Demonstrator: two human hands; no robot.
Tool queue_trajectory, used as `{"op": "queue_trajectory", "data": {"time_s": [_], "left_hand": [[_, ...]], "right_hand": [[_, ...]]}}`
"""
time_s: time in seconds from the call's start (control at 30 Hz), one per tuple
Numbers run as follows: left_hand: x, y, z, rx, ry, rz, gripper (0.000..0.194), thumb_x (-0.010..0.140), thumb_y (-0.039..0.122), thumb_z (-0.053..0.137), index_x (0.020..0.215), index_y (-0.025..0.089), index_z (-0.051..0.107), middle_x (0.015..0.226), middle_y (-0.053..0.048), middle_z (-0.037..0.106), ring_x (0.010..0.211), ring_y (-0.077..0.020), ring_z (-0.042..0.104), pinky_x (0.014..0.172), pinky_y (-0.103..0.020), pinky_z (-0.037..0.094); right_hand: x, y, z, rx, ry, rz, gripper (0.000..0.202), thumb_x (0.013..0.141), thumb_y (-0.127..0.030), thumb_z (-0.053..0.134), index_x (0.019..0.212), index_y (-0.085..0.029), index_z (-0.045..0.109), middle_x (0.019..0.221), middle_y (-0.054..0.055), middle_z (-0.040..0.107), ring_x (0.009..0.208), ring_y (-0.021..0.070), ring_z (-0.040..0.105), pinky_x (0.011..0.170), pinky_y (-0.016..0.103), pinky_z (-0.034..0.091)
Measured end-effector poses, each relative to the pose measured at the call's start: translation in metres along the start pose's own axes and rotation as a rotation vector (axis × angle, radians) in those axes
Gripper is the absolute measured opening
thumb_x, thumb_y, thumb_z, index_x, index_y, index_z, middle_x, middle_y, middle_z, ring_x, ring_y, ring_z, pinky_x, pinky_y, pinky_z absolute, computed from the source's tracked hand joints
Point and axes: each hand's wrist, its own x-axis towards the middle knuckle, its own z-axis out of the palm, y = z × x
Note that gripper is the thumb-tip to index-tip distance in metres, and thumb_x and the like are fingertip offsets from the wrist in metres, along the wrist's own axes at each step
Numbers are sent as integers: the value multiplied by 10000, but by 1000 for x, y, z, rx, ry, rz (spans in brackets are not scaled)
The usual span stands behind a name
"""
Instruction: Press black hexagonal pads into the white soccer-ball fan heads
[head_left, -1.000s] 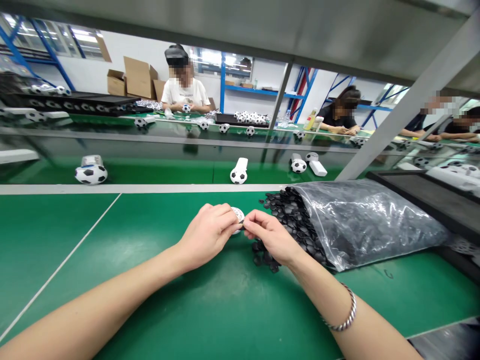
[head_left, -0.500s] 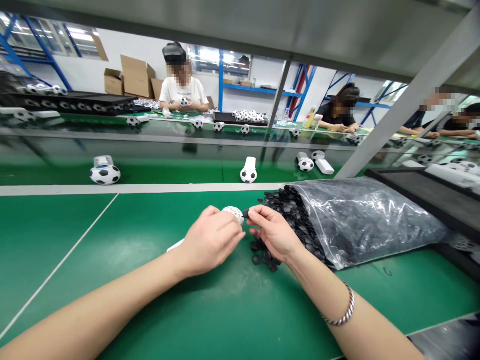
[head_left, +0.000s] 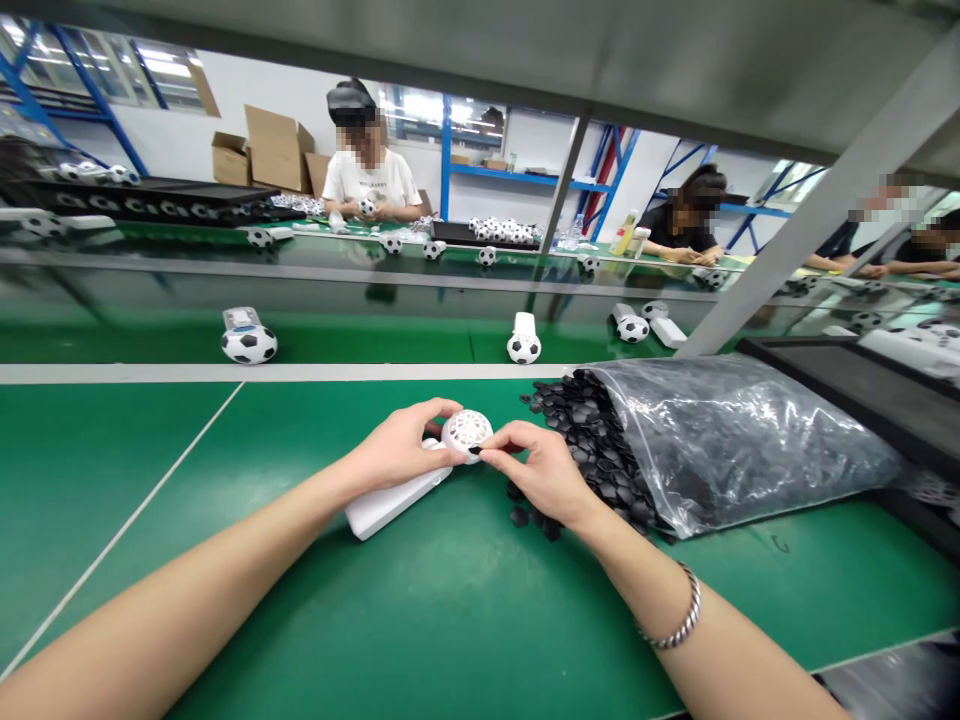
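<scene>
A white device (head_left: 397,502) with a long flat handle and a round, openwork head (head_left: 468,430) lies over the green worktop (head_left: 420,620). Around the side of its head my left hand (head_left: 409,445) is closed, thumb at the near edge. My right hand (head_left: 541,470) pinches a small black piece (head_left: 475,451) against the near right rim of the head. Right of that hand, many loose black pieces (head_left: 592,440) spill from a clear plastic bag (head_left: 742,440).
Beyond a pale edge strip (head_left: 150,373), a belt carries white devices with football-patterned heads (head_left: 523,347). A slanted metal post (head_left: 795,210) and a black tray (head_left: 840,390) stand at the right. Several people sit across the line, one in a white shirt (head_left: 371,185).
My left hand has turned and shifted back, exposing the device's head and handle. My right hand has brought the black piece onto the head. Devices on the near belt have moved right.
</scene>
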Motion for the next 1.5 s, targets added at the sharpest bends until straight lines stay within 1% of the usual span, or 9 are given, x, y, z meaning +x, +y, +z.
{"op": "queue_trajectory", "data": {"time_s": [0.4, 0.73, 0.83, 0.93, 1.13, 1.23, 1.33, 1.4, 1.5], "left_hand": [[0, 6, 9, 330, 89, 24, 548, 685, 505, 581, 1165, 270, 460, 1156, -10, 573, 950, -247, 566, 764, -336, 434], [-2, 10, 9, 413, 101, 31, 541, 723, 513, 527, 1190, 250, 459, 1121, -30, 599, 955, -263, 571, 808, -363, 411], [-1, 11, 10, 405, 95, 33, 498, 740, 491, 512, 1173, 251, 468, 1116, -27, 601, 941, -254, 578, 784, -350, 419], [-1, 13, 11, 394, 97, 53, 461, 748, 472, 507, 1151, 248, 476, 1107, -27, 603, 937, -245, 577, 759, -332, 424], [0, 16, 11, 439, 109, 86, 382, 754, 435, 495, 1081, 240, 524, 985, -27, 644, 866, -236, 592, 747, -332, 409], [1, 13, 9, 354, 72, 27, 502, 700, 492, 543, 1141, 258, 489, 1051, -23, 623, 856, -223, 593, 736, -313, 424], [0, 9, 4, 251, -14, -34, 742, 573, 508, 647, 1233, 269, 407, 1124, -27, 587, 839, -216, 597, 686, -289, 449], [0, 8, 2, 260, -50, -42, 713, 556, 440, 666, 1210, 278, 434, 1096, -15, 601, 842, -221, 598, 672, -286, 450], [-1, 10, 1, 357, -47, 16, 571, 614, 255, 580, 1174, 301, 480, 1125, 5, 596, 959, -241, 566, 762, -314, 425]], "right_hand": [[3, 9, 3, -30, -24, 10, 56, 749, -228, 585, 710, -188, 593, 716, -1, 595, 688, 131, 538, 656, 258, 418], [2, 10, 10, 23, 17, 40, 106, 776, -266, 543, 702, -189, 546, 700, 0, 558, 654, 120, 508, 626, 256, 429], [3, 15, 11, 18, 85, 89, 116, 728, -279, 595, 770, -192, 529, 835, 25, 569, 776, 145, 538, 648, 265, 452], [4, 20, 14, 125, 89, 163, 305, 695, -261, 627, 957, -202, 482, 1072, 69, 540, 1003, 180, 521, 712, 277, 477], [6, 23, 18, 248, -6, 135, 251, 762, -247, 566, 989, -201, 468, 1011, 46, 600, 943, 143, 579, 768, 268, 478], [11, 23, 1, 54, -29, 168, 219, 783, -322, 543, 956, -192, 513, 967, 48, 613, 860, 149, 596, 759, 294, 474], [13, 24, -25, -508, 57, 226, 242, 777, -362, 551, 939, -184, 572, 989, 102, 592, 896, 227, 563, 755, 369, 446], [11, 25, -38, -860, 81, 292, 274, 737, -345, 605, 940, -161, 593, 987, 153, 581, 940, 302, 529, 720, 402, 433], [9, 27, -43, -1060, -36, 318, 188, 744, -264, 602, 896, -153, 609, 897, 155, 604, 883, 306, 550, 638, 359, 426]]}}
